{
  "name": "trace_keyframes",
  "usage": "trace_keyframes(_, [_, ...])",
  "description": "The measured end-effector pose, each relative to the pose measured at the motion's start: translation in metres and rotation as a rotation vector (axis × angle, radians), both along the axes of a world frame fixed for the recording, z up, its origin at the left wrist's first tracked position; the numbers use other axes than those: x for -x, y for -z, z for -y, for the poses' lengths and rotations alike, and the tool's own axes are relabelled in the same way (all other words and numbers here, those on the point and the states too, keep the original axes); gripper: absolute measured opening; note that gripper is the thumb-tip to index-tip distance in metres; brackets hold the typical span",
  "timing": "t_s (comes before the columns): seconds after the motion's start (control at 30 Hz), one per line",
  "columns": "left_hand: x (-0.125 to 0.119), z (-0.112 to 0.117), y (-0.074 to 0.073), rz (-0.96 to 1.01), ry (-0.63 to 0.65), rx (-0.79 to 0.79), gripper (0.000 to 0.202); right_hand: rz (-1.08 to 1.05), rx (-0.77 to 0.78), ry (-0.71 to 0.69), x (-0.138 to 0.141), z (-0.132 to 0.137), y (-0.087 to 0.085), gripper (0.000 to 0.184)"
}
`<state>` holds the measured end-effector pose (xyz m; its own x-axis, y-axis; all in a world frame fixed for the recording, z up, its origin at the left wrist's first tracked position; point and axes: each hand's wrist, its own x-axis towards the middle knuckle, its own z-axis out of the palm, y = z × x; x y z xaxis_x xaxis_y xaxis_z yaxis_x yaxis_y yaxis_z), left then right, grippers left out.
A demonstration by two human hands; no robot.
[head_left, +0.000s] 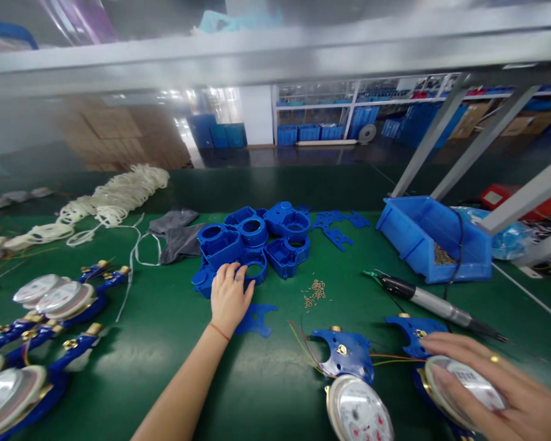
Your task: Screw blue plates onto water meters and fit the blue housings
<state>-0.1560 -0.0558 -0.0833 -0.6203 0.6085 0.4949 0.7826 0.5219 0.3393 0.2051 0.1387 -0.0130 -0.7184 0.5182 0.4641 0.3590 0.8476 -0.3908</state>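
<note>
My left hand (229,297) reaches into a cluster of blue plastic meter housings (223,245), its fingers bent over the nearest one and the thumb beside its ring. Below the wrist lies a flat blue plate (259,320), partly covered by the hand. At the right, my right hand (500,380) grips a water meter (471,383) with a round clear dial; the fingers hide part of it. Another water meter (360,407) lies to its left, with a blue bracket plate (346,352) and thin coloured wires. A small pile of screws (316,293) sits between the hands.
An electric screwdriver (422,300) lies at the right, before a blue bin (434,239) holding small screws. Several water meters (64,298) stand at the left. Behind them are white cord bundles (123,190) and a grey cloth (179,236). Metal shelf posts (434,135) rise at the right.
</note>
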Motion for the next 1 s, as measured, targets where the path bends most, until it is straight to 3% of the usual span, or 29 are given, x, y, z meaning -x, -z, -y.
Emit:
trace_keyframes(0.13, [0.006,-0.016,0.005,-0.002,0.095,0.080,0.013,0.044,-0.108,-0.187,0.027,0.021,-0.022,0.022])
trace_keyframes(0.27, [0.004,-0.019,0.006,0.000,0.097,0.058,0.019,0.122,-0.078,-0.226,0.045,0.041,-0.038,0.018])
trace_keyframes(0.43, [-0.003,-0.005,-0.018,-0.055,0.142,0.022,0.022,0.206,-0.010,-0.276,0.057,0.053,-0.037,0.017])
trace_keyframes(0.53, [0.016,0.006,-0.035,-0.118,-0.092,-0.044,0.047,0.223,0.007,-0.305,0.064,0.056,-0.037,0.019])
trace_keyframes(0.6, [0.040,0.012,-0.038,-0.106,-0.219,-0.017,0.054,0.215,0.017,-0.320,0.066,0.058,-0.039,0.019])
trace_keyframes(0.73, [0.068,0.022,-0.038,-0.053,-0.094,0.072,0.024,0.103,0.024,-0.308,0.064,0.060,-0.043,0.016])
trace_keyframes(0.8, [0.053,0.029,-0.047,-0.094,-0.035,0.002,0.021,0.045,0.009,-0.264,0.062,0.062,-0.044,0.015])
trace_keyframes(0.9, [-0.004,0.040,-0.070,-0.036,0.170,-0.269,0.019,0.009,-0.036,-0.172,0.064,0.074,-0.041,0.027])
trace_keyframes(0.93, [-0.028,0.044,-0.078,0.104,0.267,-0.355,0.019,0.010,-0.042,-0.152,0.067,0.080,-0.040,0.040])
trace_keyframes(1.0, [-0.072,0.052,-0.087,0.552,0.304,-0.619,0.029,0.000,-0.047,-0.183,0.077,0.096,-0.036,0.071])
